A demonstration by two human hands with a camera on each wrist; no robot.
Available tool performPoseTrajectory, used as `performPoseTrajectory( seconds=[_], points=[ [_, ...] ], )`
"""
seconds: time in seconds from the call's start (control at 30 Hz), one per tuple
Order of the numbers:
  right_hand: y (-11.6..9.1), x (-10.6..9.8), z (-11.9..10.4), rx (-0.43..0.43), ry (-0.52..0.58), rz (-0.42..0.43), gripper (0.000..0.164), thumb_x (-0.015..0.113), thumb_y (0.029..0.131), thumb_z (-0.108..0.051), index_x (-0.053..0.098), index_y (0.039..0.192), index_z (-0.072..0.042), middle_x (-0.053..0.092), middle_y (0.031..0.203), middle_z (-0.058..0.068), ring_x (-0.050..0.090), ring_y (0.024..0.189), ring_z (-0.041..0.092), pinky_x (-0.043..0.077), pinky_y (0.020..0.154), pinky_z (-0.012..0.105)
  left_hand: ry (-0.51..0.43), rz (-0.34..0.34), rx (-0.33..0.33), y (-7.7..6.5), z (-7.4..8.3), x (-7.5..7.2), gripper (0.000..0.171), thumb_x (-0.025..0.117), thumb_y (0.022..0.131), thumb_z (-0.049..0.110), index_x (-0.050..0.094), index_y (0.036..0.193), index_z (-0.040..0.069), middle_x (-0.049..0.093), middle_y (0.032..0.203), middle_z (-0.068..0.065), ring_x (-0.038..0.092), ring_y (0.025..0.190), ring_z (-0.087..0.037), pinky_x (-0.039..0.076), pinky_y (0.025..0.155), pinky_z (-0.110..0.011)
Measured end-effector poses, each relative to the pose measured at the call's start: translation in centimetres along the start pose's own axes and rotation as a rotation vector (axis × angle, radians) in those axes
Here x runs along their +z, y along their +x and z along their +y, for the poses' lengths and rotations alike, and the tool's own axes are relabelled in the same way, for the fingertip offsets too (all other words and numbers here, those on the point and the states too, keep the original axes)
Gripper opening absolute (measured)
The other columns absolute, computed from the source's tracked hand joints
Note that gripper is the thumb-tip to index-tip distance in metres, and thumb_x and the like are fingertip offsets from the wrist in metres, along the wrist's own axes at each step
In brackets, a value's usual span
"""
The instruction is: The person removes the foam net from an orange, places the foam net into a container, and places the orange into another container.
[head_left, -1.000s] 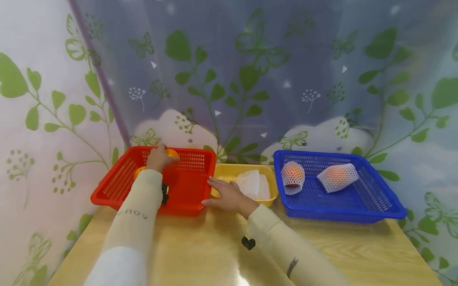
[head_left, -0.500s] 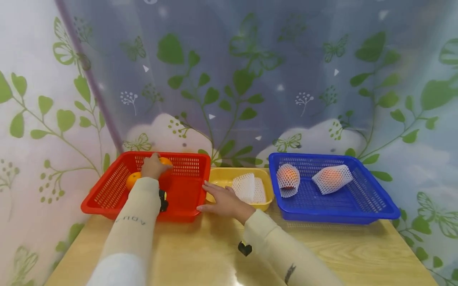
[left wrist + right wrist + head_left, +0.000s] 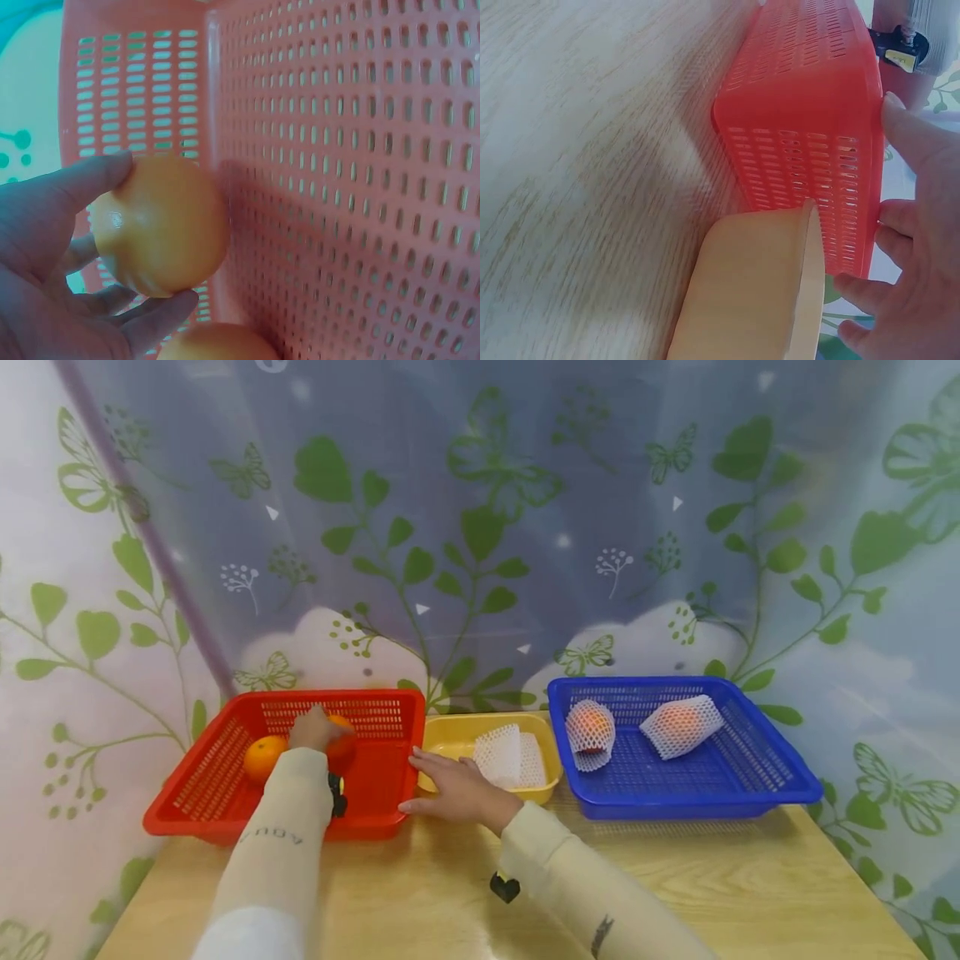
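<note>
Inside the red basket (image 3: pixel 378 777), my left hand (image 3: pixel 311 729) holds an orange (image 3: pixel 165 225) between thumb and fingers, near the back wall. A second orange (image 3: pixel 264 758) lies to its left in the same basket; its top edge shows low in the left wrist view. My right hand (image 3: pixel 461 789) has its fingers extended, and its fingertips touch the right rim of the red basket. In the right wrist view, this hand (image 3: pixel 922 225) is beside that rim and above the yellow tub's edge.
A yellow tub (image 3: pixel 450 727) with white foam nets (image 3: pixel 498 756) stands between the baskets. The blue basket (image 3: pixel 697 793) at right holds two net-wrapped fruits, one left (image 3: pixel 591 731) and one right (image 3: pixel 681 727). A patterned curtain (image 3: pixel 480 527) hangs behind the wooden table (image 3: pixel 420 893).
My left hand has lowered the orange from near the back rim deeper into the red basket. The right hand stays at the rim. The head view has shifted, so everything appears further left.
</note>
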State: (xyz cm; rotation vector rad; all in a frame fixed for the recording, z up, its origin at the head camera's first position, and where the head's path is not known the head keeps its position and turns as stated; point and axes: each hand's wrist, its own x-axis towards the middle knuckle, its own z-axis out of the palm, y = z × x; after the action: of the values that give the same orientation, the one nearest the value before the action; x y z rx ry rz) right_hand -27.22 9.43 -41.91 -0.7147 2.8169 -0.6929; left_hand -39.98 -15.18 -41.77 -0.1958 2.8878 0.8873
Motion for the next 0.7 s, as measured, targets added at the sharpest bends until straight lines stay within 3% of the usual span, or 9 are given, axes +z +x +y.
performPoseTrajectory(
  seconds=[0.2, 0.37, 0.7],
  points=[
    [0.1, 0.0, -0.1, 0.020, -0.015, -0.009, 0.082, 0.055, 0.089, -0.063, 0.032, 0.152, -0.016, 0.021, 0.160, -0.006, 0.024, 0.145, 0.013, 0.015, 0.116, 0.054, 0.036, -0.064, 0.005, 0.9, -0.3, 1.0, 0.073, 0.070, 0.089, 0.026, 0.034, 0.143, -0.007, 0.038, 0.140, -0.036, 0.039, 0.123, -0.054, 0.038, 0.101, -0.060],
    [0.2, 0.2, -0.4, 0.023, -0.025, -0.012, 0.083, 0.055, 0.089, -0.063, 0.032, 0.153, -0.016, 0.022, 0.159, -0.006, 0.025, 0.144, 0.014, 0.015, 0.116, 0.054, 0.060, -0.064, 0.021, 1.2, -0.5, 1.1, 0.079, 0.070, 0.088, 0.029, 0.029, 0.145, -0.007, 0.029, 0.143, -0.039, 0.029, 0.127, -0.058, 0.030, 0.105, -0.064],
    [0.6, 0.2, -0.4, 0.026, -0.046, -0.017, 0.084, 0.056, 0.088, -0.063, 0.031, 0.153, -0.015, 0.024, 0.159, -0.004, 0.027, 0.144, 0.016, 0.017, 0.115, 0.054, 0.054, -0.051, -0.012, 0.0, 1.3, 0.0, 0.083, 0.068, 0.090, 0.037, 0.025, 0.148, -0.003, 0.020, 0.147, -0.038, 0.023, 0.130, -0.058, 0.028, 0.104, -0.067]
  ],
)
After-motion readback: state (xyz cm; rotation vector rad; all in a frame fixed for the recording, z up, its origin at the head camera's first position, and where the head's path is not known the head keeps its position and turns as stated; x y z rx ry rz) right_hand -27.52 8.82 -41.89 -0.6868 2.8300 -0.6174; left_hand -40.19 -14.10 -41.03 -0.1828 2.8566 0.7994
